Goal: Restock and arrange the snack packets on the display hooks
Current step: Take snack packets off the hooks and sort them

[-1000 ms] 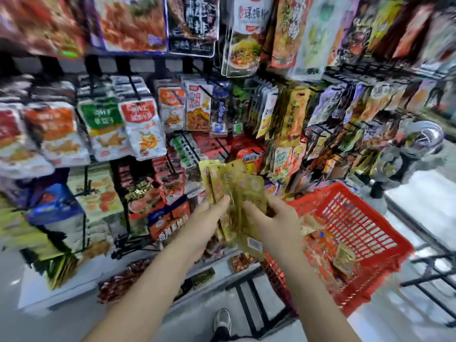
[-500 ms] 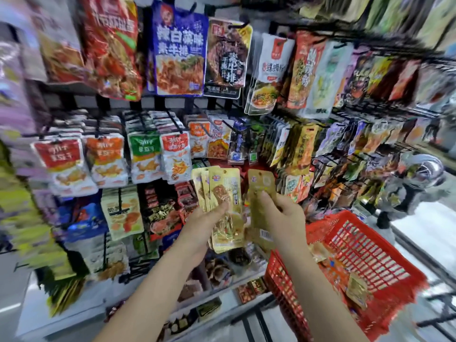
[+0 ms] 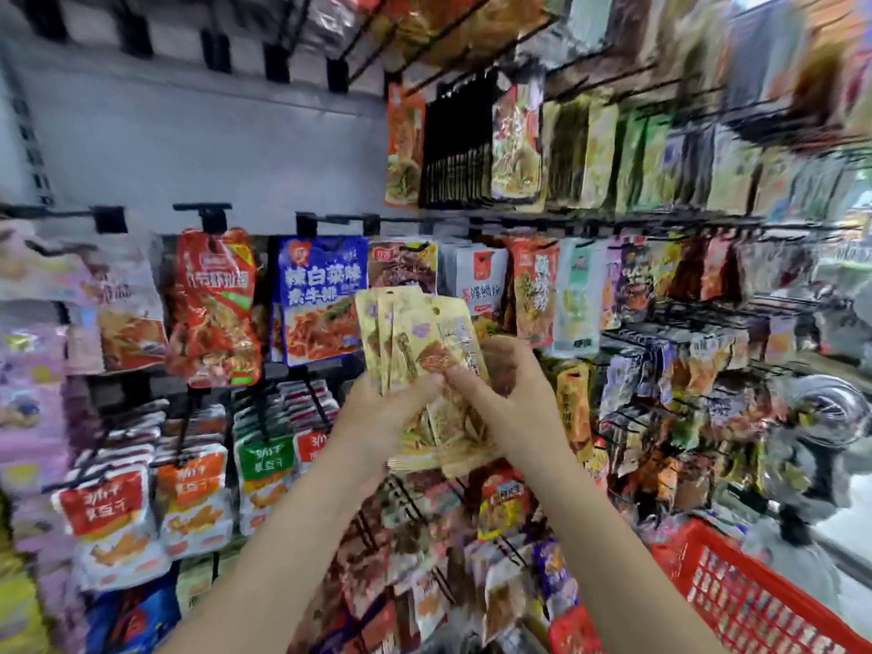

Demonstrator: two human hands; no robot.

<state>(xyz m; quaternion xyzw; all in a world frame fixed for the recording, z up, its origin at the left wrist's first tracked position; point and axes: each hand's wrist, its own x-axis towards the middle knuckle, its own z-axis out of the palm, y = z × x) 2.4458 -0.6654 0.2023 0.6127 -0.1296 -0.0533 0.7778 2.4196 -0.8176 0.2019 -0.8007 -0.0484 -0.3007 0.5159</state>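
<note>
A fanned stack of several yellow snack packets [image 3: 415, 337] stands upright in front of the hook wall at mid-frame. My left hand [image 3: 382, 417] grips the stack from the left, thumb across its front. My right hand [image 3: 514, 403] holds the stack's right side, thumb pinching the front packet beside the left thumb. Their hang holes point up. Behind the packets hang a blue packet [image 3: 321, 299] and a red packet [image 3: 214, 304] on black display hooks [image 3: 203, 214].
Rows of hanging snack packets fill the wall left, right and below. A bare white back panel [image 3: 212, 134] with slotted brackets lies at upper left. A red shopping basket [image 3: 755, 597] sits at lower right. A dark round object on a stand [image 3: 825, 417] stands right.
The view has tilted upward along the rack. My hands have come together, the right hand's single packet rejoining the stack, and the packets now sit level with the blue and red packets' row.
</note>
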